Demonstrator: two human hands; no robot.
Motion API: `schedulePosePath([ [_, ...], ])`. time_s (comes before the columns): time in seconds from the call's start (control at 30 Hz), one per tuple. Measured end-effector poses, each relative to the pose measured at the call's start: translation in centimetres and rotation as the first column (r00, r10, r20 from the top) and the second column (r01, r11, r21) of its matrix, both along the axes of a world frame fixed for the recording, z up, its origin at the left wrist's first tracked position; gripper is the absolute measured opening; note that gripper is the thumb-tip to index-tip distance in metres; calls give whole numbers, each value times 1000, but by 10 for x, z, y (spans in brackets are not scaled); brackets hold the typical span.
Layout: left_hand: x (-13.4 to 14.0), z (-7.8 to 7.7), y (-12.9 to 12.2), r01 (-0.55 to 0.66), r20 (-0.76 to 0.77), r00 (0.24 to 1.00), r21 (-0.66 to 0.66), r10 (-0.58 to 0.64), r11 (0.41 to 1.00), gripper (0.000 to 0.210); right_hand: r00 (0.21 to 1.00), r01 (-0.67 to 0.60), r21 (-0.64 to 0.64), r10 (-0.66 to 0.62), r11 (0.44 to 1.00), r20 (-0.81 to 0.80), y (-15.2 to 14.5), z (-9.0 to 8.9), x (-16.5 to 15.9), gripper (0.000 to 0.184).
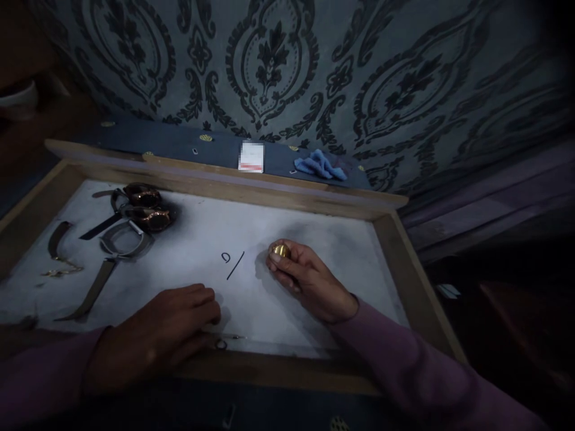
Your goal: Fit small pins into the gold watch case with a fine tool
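Note:
My right hand (309, 278) pinches a small, round, shiny gold watch case (281, 251) between thumb and fingers, held over the right half of the white tray floor. My left hand (166, 326) is low at the tray's near edge with its fingers curled inward. Whatever they hold, if anything, is hidden. Close by its fingertips is a thin metal tool (236, 337), and a small dark ring (221, 345) is just below that. Between the hands lie a small dark loop (225, 257) and a thin black rod (235, 265).
Wooden walls (395, 251) surround the tray. At left are watches with dark straps (126, 239), sunglasses (150, 206), a curved strap piece (58, 239) and a thin gold chain (63, 271). Behind the far wall lie a blue cloth (320, 165) and a small white packet (251, 157).

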State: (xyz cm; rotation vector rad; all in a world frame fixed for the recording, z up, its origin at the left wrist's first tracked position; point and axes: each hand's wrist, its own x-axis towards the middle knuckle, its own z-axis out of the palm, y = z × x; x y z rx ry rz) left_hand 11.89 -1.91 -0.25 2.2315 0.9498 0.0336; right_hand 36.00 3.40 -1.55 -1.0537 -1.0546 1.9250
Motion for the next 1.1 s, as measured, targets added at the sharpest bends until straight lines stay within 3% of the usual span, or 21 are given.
schedulePosePath([
  [0.13,20,-4,5,134,-143,982,78,-122,988,7,1000,-6,5,6,1000,0,-1,-2,-1,30],
  [0.27,31,-5,11,228,-216,954,72,-208,971,13,1000,-2,10,2,1000,-15,-1,-2,-1,30],
  [0.73,41,-3,13,434,-368,864,197,-344,879,14,999,-8,45,10,999,-41,-1,-1,0,29],
  [0.97,37,-8,13,403,-393,866,178,-310,898,15,1000,-4,13,4,1000,-27,-2,-1,0,27],
  [1.1,33,-11,18,287,-428,889,242,-163,927,24,1000,3,24,-3,1000,-26,-1,-1,0,29],
])
